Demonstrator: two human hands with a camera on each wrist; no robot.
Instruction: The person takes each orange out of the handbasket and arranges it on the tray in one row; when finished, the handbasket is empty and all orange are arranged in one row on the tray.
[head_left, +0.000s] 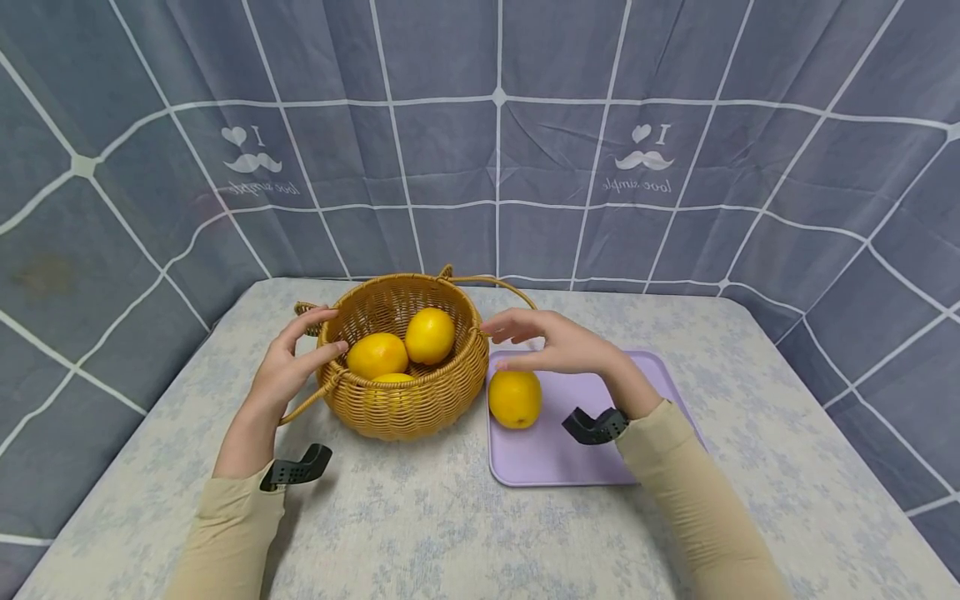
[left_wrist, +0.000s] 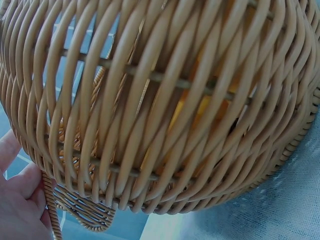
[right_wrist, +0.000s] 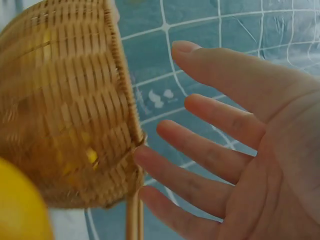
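A round wicker basket point(head_left: 401, 408) with yellow fruits point(head_left: 377, 357) inside stands on the table, left of the middle. My left hand point(head_left: 288, 354) holds its left rim, thumb over the edge and fingers curled beside it. In the left wrist view the basket's woven side point(left_wrist: 150, 100) fills most of the picture, with the left hand point(left_wrist: 22, 200) at its edge. My right hand point(head_left: 555, 340) reaches to the right rim, its fingers spread and the lower fingertips right at the handle joint in the right wrist view. Below that palm, a yellow round fruit point(head_left: 515, 399) rests on a lilac tray.
The lilac tray point(head_left: 570, 454) lies to the right of the basket, under the right forearm. One thin basket handle point(head_left: 510, 287) leans out at the back right, another point(head_left: 303, 407) at the front left. A grey checked curtain point(head_left: 450, 158) surrounds the table point(head_left: 420, 533).
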